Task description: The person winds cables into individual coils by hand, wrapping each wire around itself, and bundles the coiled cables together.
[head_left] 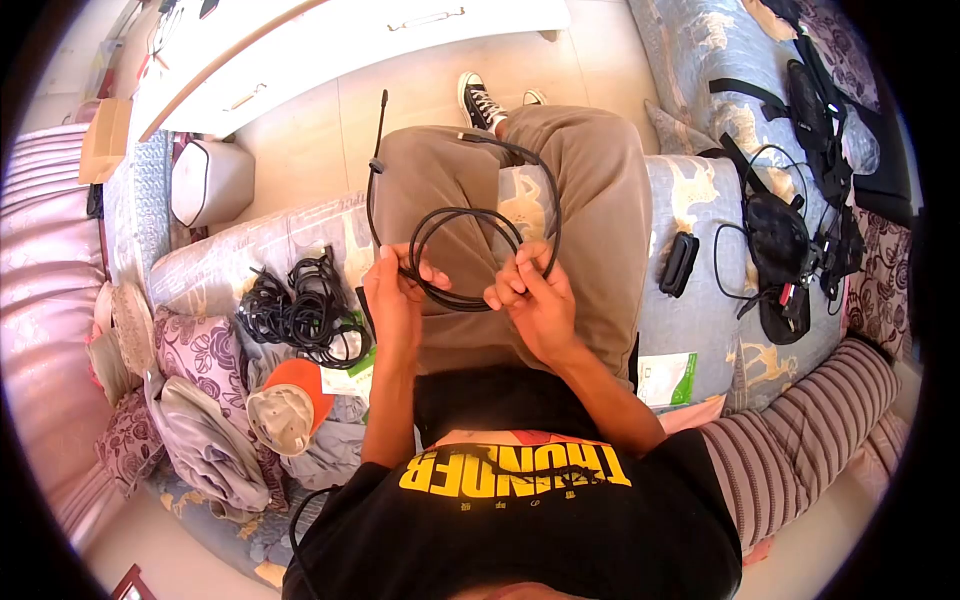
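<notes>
A black cable (466,211) is looped into a loose coil above my lap, held between both hands. My left hand (396,290) pinches the coil's left side, and one cable end rises from there past a small slider to a thin tip. Fingers of my right hand (533,293) close around the coil's right side. From that hand the other length arcs up and over, ending in a connector near my knee. A tangled bundle of black cables (308,308) lies on the sofa to the left of my left hand.
An orange cap (290,405) and crumpled grey clothing (208,440) lie at left. On the right are a black case (679,264), a green-and-white packet (668,379), black straps and gear (780,240), and a striped cushion (800,430). A white cabinet (360,50) stands ahead.
</notes>
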{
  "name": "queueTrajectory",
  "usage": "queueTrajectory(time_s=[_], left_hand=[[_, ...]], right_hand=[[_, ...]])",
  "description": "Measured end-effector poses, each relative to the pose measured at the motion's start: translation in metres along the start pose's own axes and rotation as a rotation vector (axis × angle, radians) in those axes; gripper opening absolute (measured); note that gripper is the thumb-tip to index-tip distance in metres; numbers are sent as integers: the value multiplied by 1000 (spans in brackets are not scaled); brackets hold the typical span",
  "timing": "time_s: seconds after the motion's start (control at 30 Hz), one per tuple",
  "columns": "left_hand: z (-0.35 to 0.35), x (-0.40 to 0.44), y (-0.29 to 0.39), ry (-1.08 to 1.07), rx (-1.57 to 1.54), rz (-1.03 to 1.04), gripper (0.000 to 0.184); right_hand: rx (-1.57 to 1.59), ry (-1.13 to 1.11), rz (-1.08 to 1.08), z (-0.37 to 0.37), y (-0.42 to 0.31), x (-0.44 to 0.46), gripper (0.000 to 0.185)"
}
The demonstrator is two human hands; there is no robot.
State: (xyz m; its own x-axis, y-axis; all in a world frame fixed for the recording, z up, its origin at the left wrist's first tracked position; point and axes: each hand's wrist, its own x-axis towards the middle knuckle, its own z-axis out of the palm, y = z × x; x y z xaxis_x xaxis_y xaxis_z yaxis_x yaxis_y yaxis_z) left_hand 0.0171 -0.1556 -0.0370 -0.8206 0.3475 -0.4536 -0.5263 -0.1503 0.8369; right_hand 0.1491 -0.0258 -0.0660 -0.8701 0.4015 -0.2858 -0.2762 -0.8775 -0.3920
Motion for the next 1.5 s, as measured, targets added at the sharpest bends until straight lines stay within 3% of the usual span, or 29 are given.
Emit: queueTrajectory(time_s=[0.2, 0.53, 0.63, 0.83, 0.97, 1.1, 1.13, 1.23, 1.37, 1.5], left_hand=[[-4, 0, 8, 46, 369, 144, 48], [-2, 3, 11, 25, 605, 227, 46], [-6, 4, 9, -16, 497, 149, 46], [9, -12, -10, -344, -129, -129, 61], [5, -24, -26, -389, -444, -257, 63], [23, -44, -50, -455, -802, -223, 70], [30, -48, -52, -467, -759, -131, 69], [60, -63, -46, -217, -516, 34, 60], [48, -53, -59, -235, -638, 42, 43], [45, -43, -33, -266, -752, -35, 34]], right_hand=[[-64, 29, 6, -4, -11, -5, 8], [-135, 135, 25, -3, -23, -10, 17], [-167, 130, 8, -1, -28, -7, 24], [53, 110, 25, -5, -24, -5, 28], [55, 148, 5, -7, -21, -5, 28], [102, 161, -8, -4, -15, -6, 26], [119, 186, -13, 3, -15, -6, 26], [158, 202, -39, 2, -12, -5, 26], [190, 160, -71, 7, -5, -4, 28], [18, 146, -140, 11, -11, 0, 33]])
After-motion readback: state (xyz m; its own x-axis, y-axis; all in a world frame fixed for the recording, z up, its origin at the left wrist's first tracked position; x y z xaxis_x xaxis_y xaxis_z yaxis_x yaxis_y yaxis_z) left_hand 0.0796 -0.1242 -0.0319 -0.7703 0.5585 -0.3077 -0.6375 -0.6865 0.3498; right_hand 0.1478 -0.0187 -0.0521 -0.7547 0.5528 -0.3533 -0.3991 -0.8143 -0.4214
